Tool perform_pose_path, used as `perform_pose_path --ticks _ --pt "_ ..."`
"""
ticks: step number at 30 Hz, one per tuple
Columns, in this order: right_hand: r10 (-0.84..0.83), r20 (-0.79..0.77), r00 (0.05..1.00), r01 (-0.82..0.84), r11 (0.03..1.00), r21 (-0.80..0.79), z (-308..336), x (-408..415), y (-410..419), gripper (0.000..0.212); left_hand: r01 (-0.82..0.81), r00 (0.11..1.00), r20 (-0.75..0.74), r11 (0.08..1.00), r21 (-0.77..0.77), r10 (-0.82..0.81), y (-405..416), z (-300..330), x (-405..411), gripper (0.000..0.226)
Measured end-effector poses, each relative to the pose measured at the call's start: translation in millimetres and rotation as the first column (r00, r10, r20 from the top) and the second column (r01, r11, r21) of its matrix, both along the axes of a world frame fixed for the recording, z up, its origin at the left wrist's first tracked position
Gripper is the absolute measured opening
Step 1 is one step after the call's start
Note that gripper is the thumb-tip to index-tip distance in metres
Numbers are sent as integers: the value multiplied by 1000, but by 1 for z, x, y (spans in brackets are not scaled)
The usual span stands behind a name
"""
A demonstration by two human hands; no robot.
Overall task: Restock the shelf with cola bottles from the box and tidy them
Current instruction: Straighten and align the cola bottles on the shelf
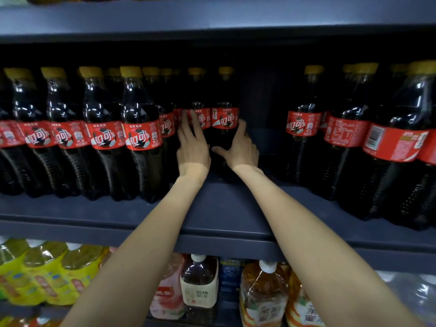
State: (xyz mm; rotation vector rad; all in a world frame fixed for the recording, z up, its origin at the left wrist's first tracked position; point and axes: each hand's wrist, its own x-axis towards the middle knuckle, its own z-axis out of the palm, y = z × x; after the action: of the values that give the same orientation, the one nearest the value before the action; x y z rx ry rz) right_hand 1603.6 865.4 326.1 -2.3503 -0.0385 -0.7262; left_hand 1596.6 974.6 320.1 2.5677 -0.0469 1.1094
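- Nearest me, on the lower shelf, stand tea bottles [199, 282] with white caps and yellow-labelled drink bottles [42, 272]; they play no part in this job.
- Above them, both my forearms reach over the dark shelf's front edge [224, 239] into a gap in the cola row.
- My left hand [192, 147] lies with its fingers straight and long against the red label of one cola bottle [200, 114] set deep in the gap; it presses rather than grips.
- My right hand [240, 149] is spread wide, the thumb out to the left, the fingers wrapped round the right side of the neighbouring cola bottle [225, 119] just below its label.
- These two bottles stand upright and side by side, further back than the front row of cola bottles [141, 135] on the left and the group [304, 123] on the right.
- I judge this as the tidying step: squaring the pair up in the gap.
- Risks as I see them: a push at label height could tip a bottle backwards, since the force sits well above the base; a wrist could knock the front bottles at the left off the edge; the open space to the right gives that bottle nothing to lean on.
- The box is not in view.
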Motion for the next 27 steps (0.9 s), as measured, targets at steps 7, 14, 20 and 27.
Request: perform_pose_path --ticks 7,14,20,27 --pt "96 -112 989 -89 994 63 1 -6 -4 99 152 978 -126 980 -126 -168 3 8 -29 82" --pt "145 -121 982 -149 989 -22 8 -95 -56 56 419 906 34 880 -225 -423 -5 29 -94 30" --pt "-245 321 915 232 969 79 -7 -179 -119 17 751 660 213 639 -165 -721 -96 23 -100 35" --pt "-246 400 883 295 953 -65 -20 -162 -122 31 657 693 148 535 -531 -705 -145 16 -32 92"
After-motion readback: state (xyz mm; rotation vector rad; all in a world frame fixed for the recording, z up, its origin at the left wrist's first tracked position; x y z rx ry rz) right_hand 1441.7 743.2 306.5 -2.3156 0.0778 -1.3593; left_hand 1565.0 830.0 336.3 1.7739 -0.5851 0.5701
